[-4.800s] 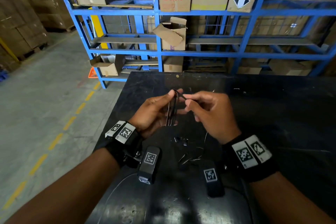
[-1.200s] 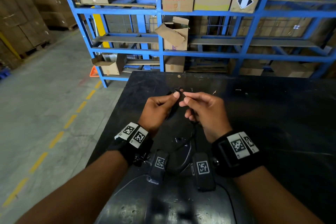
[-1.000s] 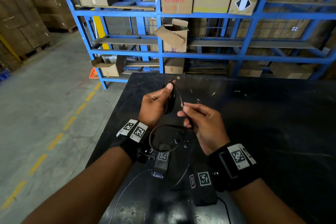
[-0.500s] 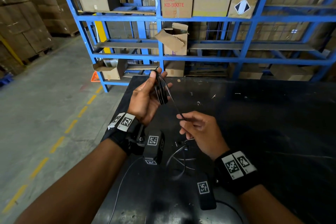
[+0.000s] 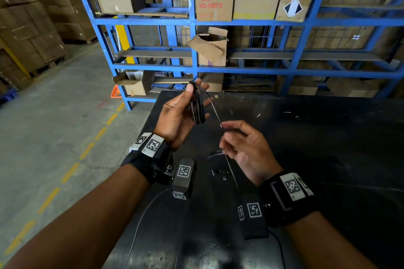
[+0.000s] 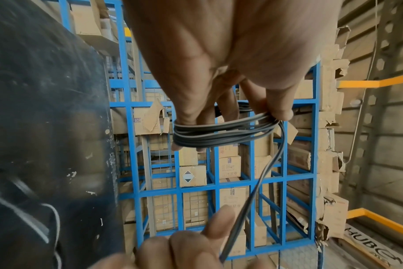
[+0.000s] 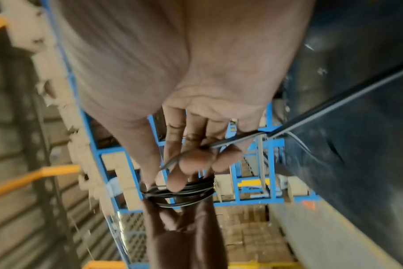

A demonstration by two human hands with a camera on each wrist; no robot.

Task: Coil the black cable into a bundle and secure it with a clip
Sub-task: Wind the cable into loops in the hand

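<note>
**While several loops are gathered, a tail is left and no clip is on**

While the left hand (image 5: 179, 113) has its grip clamped on the coiled black cable (image 6: 221, 132), the right hand (image 5: 244, 146) pinches the loose tail just below. Small dark pieces, possibly clips (image 5: 219, 174), lie on the bench (image 5: 328, 137) beneath. Cardboard boxes (image 5: 215, 1) behind: contents unseen.

I see the cable (image 5: 197, 106) as black, its loops catching pale grey glints. The surface (image 5: 317, 137) is black with scattered whitish flecks. Behind it the shelving (image 5: 240, 22) is bright blue, stacked with brown cardboard boxes (image 5: 255, 2), one lettered in red, another bearing a black-and-white diamond. My wristbands (image 5: 288, 196) are black with black-and-white square markers. The grey floor (image 5: 54, 126) carries dashed yellow lines.
</note>
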